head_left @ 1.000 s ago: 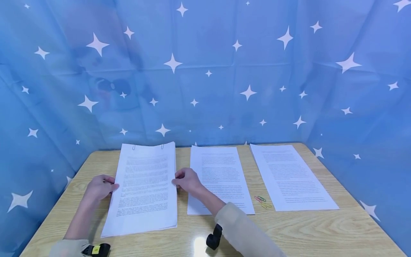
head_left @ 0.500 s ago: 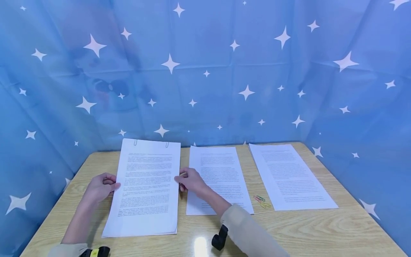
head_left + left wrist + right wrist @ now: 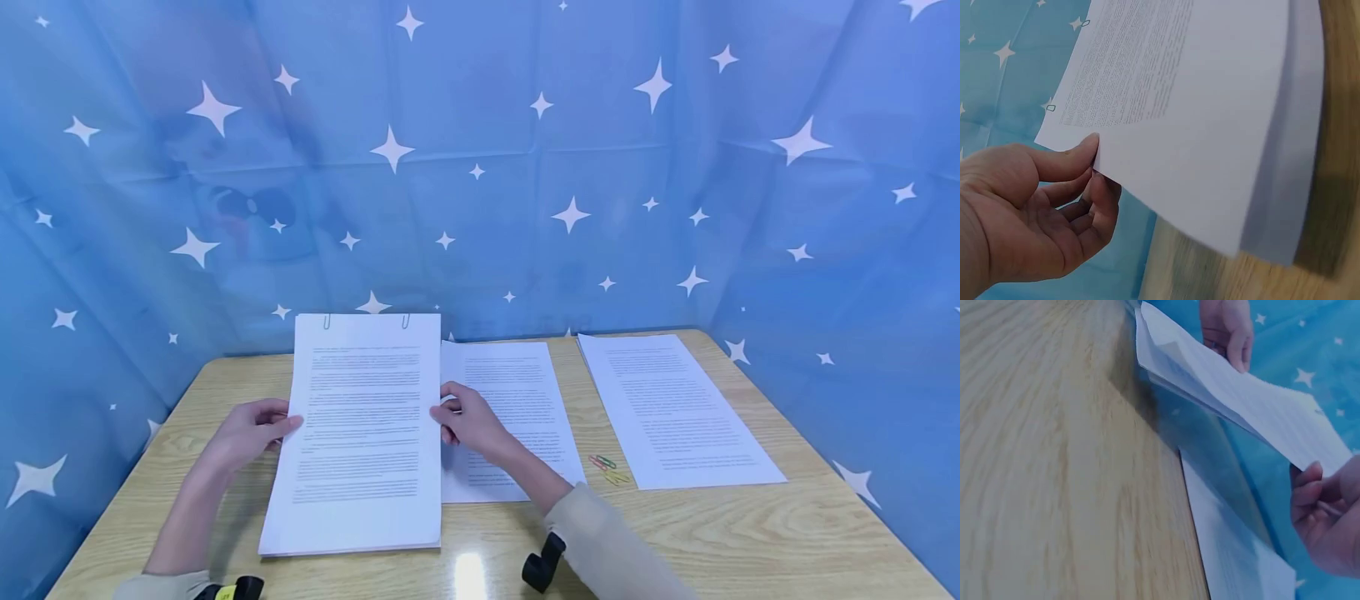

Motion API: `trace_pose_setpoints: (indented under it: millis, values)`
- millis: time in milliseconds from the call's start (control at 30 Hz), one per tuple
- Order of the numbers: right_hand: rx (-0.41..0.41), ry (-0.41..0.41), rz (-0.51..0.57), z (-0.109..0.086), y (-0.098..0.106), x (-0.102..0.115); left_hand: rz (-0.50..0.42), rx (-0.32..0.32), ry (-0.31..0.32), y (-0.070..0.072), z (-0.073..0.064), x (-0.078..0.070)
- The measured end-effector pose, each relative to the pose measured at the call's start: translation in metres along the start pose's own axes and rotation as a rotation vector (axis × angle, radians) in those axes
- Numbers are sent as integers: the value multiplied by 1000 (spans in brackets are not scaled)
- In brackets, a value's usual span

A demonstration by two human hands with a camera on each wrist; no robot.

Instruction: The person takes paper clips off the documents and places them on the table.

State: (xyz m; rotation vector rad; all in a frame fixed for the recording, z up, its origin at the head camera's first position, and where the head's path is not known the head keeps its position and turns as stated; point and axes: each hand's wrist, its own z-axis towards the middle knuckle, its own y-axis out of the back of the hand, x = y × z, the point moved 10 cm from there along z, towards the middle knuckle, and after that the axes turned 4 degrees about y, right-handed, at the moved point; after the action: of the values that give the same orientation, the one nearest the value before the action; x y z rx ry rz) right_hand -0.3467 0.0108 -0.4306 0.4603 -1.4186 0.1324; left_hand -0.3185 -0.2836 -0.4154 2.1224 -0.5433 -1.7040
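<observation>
A stack of printed sheets (image 3: 360,433) is held up over the table's left half, its top edge raised. Two paper clips (image 3: 406,322) grip that top edge. My left hand (image 3: 251,429) pinches the left side of the stack, thumb on the front and fingers behind. On the opposite side my right hand (image 3: 472,421) pinches the right edge the same way. In the left wrist view the left thumb presses on the top page (image 3: 1197,125), and the lower ends of the sheets fan apart. The right wrist view shows both hands on the bowed sheets (image 3: 1235,394).
A second printed stack (image 3: 517,400) lies mid-table, partly behind the right hand and the held sheets. Farther right lies a third stack (image 3: 678,412). Several coloured paper clips (image 3: 609,469) rest between these two. A blue star-patterned curtain (image 3: 480,167) hangs behind the wooden table (image 3: 750,533).
Both hands have raised the stack's top edge and shifted it to the right, so it now overlaps the middle stack in the head view. The other papers and loose clips have stayed put.
</observation>
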Motion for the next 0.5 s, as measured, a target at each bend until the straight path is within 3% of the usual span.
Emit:
trace_pose_setpoints:
  millis: [267, 500]
  values:
    - [17, 53, -35, -11, 28, 9, -87, 107, -68, -26, -3, -22]
    - [25, 66, -107, -21, 55, 10, -106, 141, -114, -46, -6, -39]
